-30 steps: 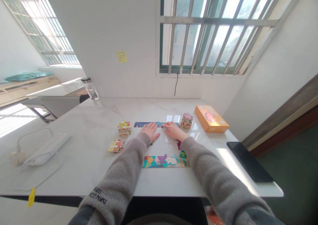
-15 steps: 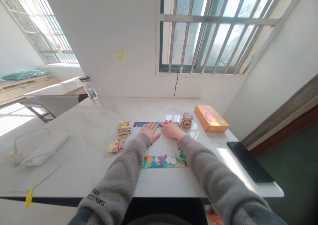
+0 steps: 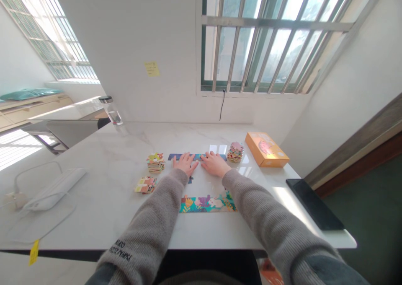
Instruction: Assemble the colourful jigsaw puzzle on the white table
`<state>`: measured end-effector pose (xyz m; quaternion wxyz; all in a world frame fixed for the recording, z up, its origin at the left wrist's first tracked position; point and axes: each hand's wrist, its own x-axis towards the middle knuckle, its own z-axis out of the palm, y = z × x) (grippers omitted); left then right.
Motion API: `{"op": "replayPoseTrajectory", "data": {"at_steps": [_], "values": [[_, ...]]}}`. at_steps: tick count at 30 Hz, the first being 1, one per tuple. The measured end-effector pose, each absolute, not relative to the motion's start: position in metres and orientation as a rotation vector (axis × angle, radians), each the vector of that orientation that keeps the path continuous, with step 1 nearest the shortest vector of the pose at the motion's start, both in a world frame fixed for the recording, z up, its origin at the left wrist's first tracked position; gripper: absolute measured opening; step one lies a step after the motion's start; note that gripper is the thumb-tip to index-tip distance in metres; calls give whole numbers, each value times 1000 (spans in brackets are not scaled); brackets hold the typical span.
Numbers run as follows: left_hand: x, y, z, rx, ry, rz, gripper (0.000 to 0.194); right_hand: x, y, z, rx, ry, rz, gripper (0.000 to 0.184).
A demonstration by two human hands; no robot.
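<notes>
My left hand lies flat with its fingers spread on a dark blue strip of joined puzzle pieces at the far side of the puzzle area. My right hand rests beside it, fingers stretched out on the same strip. Nearer to me lies a colourful bottom strip of joined pieces with flowers and a white animal. A stack of loose pieces stands left of my left hand and another stack right of my right hand.
A small heap of pieces lies at the left. An orange puzzle box sits at the right, a black flat device near the right edge, a white power strip at the left, a glass jar at the back on the white table.
Both hands have slid a little farther away from me along the blue strip. The view has shifted slightly; the stacks and the box have stayed put.
</notes>
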<state>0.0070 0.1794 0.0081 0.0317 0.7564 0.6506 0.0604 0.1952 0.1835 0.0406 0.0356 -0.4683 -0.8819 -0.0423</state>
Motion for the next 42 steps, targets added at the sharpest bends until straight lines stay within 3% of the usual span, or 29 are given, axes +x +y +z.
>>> {"op": "replayPoseTrajectory", "data": {"at_steps": [17, 32, 42], "values": [[-7, 179, 12, 2304, 1984, 43, 62, 198, 182, 38, -1404, -2723, -124, 53], [10, 174, 15, 2455, 1720, 12, 63, 217, 194, 33, -1233, -2748, -88, 35], [10, 177, 9, 2461, 1719, 6, 62, 231, 183, 20, -1163, -2679, 144, 40]]}}
